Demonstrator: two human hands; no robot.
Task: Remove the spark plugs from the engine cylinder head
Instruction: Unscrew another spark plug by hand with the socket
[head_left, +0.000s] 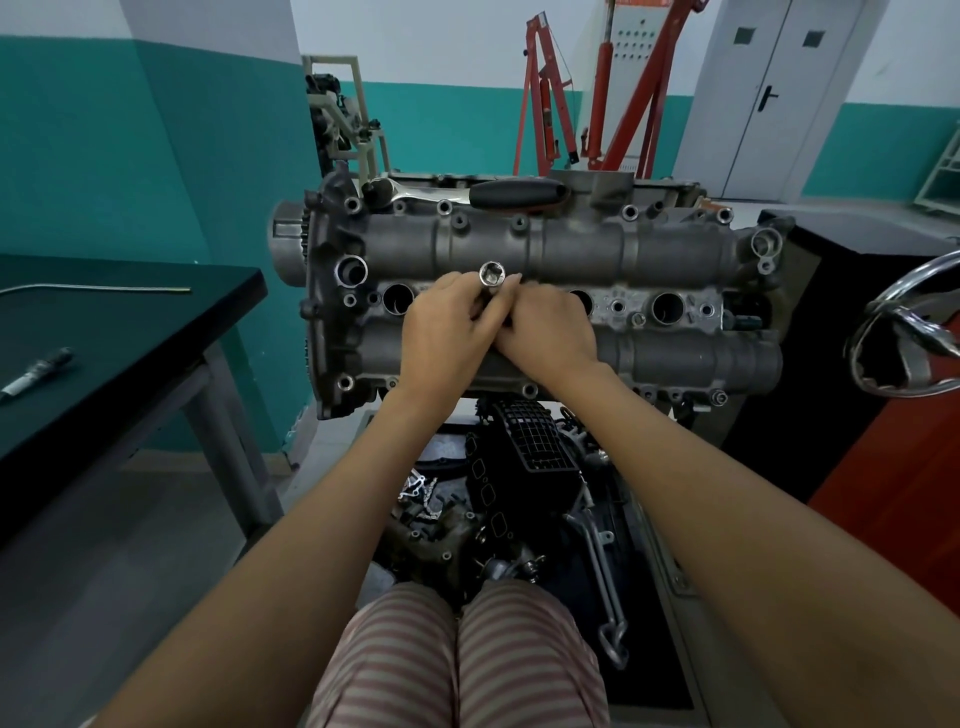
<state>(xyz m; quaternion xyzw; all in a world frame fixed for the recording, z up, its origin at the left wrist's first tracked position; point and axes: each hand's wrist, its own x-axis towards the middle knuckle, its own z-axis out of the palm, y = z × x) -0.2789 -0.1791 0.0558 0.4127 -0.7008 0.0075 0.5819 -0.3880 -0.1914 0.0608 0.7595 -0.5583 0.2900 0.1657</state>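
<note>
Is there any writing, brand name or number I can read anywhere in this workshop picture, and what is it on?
None can be read.
Grey control cabinet behind the red engine hoist: rows of small marks, too blurred to read.
Grey metal engine cylinder head: no lettering visible.
Silver socket tube held by both hands: no marking legible.

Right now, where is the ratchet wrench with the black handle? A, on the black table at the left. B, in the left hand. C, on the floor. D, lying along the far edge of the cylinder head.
D: the ratchet wrench lies along the far edge of the cylinder head, while both hands hold a socket.
</note>
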